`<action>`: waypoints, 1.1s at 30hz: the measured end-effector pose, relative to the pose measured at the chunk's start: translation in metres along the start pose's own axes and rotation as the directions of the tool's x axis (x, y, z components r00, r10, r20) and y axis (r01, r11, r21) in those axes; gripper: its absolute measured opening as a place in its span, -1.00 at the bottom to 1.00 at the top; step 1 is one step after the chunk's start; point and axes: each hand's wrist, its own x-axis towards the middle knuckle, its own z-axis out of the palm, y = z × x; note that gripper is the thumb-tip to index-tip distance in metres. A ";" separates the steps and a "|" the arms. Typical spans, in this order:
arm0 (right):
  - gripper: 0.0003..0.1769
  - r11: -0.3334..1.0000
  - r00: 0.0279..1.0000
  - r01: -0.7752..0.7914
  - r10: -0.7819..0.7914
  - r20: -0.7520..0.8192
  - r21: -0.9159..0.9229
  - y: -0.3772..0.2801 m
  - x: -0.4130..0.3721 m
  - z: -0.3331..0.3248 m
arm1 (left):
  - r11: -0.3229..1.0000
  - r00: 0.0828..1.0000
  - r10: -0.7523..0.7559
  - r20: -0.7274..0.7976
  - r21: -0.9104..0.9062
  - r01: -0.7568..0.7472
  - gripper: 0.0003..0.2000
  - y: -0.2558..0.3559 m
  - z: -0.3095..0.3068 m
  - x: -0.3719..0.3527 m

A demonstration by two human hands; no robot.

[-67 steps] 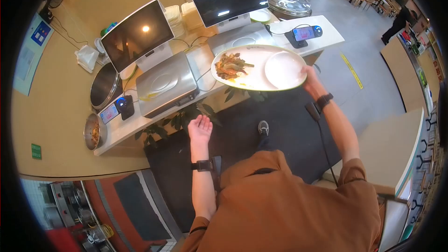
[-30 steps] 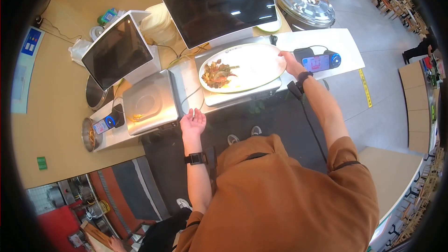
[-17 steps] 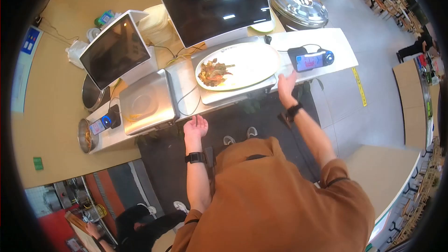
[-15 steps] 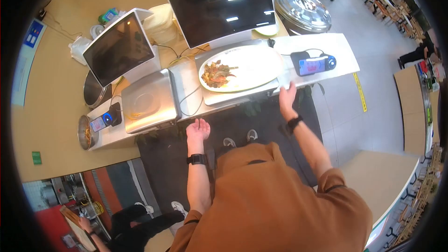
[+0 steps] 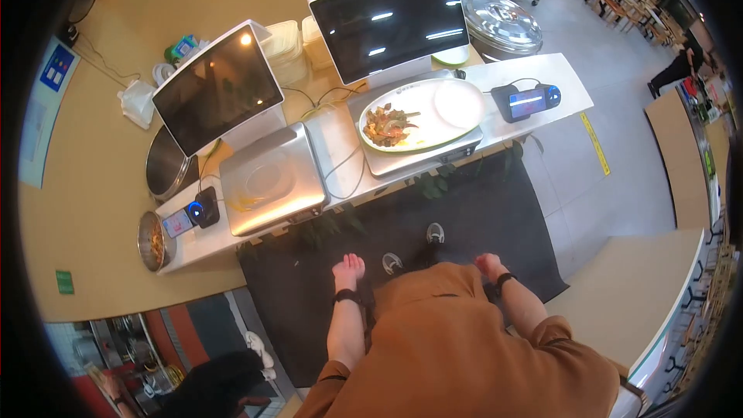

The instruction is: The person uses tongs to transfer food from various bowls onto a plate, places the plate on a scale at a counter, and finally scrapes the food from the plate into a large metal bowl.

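Observation:
My left hand (image 5: 350, 267) hangs over the dark floor mat, its fingers curled in and nothing visible in them. My right hand (image 5: 487, 265) is close to the front of my brown shirt, closed and holding nothing that I can see. Both hands are apart from the counter. Ahead, a white oval plate (image 5: 424, 136) with a green rim rests on a flat metal scale (image 5: 387, 166). Food scraps (image 5: 389, 125) lie on its left part, and a round white shape like a small plate (image 5: 458, 104) shows on its right.
Two screens (image 5: 391, 27) stand behind the counter. A second metal scale (image 5: 271, 178) is at the left, beside a phone on a stand (image 5: 179, 222) and a metal bowl (image 5: 152, 240) of food. A lidded steel pot (image 5: 503, 23) stands behind. Another person (image 5: 209, 383) is at lower left.
My right hand has drawn back from near the oval plate to my body and closed. My left hand has also moved back from the counter, its fingers curling. The view has shifted slightly.

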 end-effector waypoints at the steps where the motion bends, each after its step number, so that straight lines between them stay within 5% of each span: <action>1: -0.83 0.999 0.997 0.041 -0.043 -0.061 -0.031 0.007 -0.013 0.003 | 1.000 1.000 -0.011 0.002 0.019 0.011 -0.65 0.008 -0.007 0.009; 5: -0.86 0.983 0.995 0.086 -0.091 -0.027 -0.161 0.030 -0.035 0.003 | 0.996 0.996 -0.077 -0.037 -0.052 0.075 -0.69 0.029 -0.071 0.048; 7: -0.86 0.848 0.913 0.408 -0.389 0.127 -0.339 0.039 -0.027 0.007 | 0.990 0.994 -0.103 -0.025 -0.099 0.100 -0.70 0.040 -0.109 0.060; 9: -0.82 0.980 0.982 0.181 -0.184 -0.034 -0.082 0.053 -0.033 0.026 | 0.996 0.999 -0.032 -0.039 -0.083 0.029 -0.72 0.044 -0.143 0.049; 10: -0.81 0.882 0.929 0.367 -0.366 0.061 -0.296 0.060 -0.017 0.022 | 0.999 0.999 0.008 -0.039 -0.033 -0.009 -0.72 0.045 -0.147 0.051; 12: -0.77 0.451 0.726 0.661 -0.586 0.359 -0.601 0.054 0.023 0.019 | 0.995 0.995 0.092 -0.039 0.050 -0.090 -0.72 0.047 -0.148 0.049; 16: -0.69 0.827 0.950 0.293 -0.309 0.046 -0.479 0.039 -0.004 0.050 | 0.998 0.999 -0.008 0.033 -0.066 0.010 -0.74 0.062 -0.145 0.019; 17: -0.70 0.760 0.940 0.289 -0.342 0.020 -0.581 0.029 -0.014 0.058 | 0.998 0.992 0.021 0.122 -0.058 -0.014 -0.76 0.071 -0.151 0.038; 20: -0.75 0.744 0.933 0.327 -0.352 0.075 -0.583 0.033 0.013 0.062 | 1.000 0.998 -0.001 0.067 0.000 0.001 -0.78 0.086 -0.132 0.036; 26: -0.82 0.811 0.895 0.447 -0.410 0.178 -0.377 0.024 -0.008 0.061 | 0.998 0.999 0.035 0.004 0.049 -0.035 -0.76 0.087 -0.108 0.038; 29: -0.85 0.855 0.935 0.349 -0.345 0.083 -0.383 0.026 -0.007 0.053 | 0.991 0.996 0.087 -0.013 0.101 -0.085 -0.76 0.083 -0.087 0.042; 32: -0.86 0.723 0.841 0.540 -0.484 0.241 -0.431 0.043 -0.005 0.031 | 0.979 0.991 0.135 0.003 0.156 -0.133 -0.76 0.074 -0.070 0.032; 33: -0.86 0.810 0.894 0.448 -0.416 0.168 -0.378 0.043 -0.010 0.031 | 0.974 0.989 0.150 0.012 0.173 -0.150 -0.76 0.070 -0.063 0.024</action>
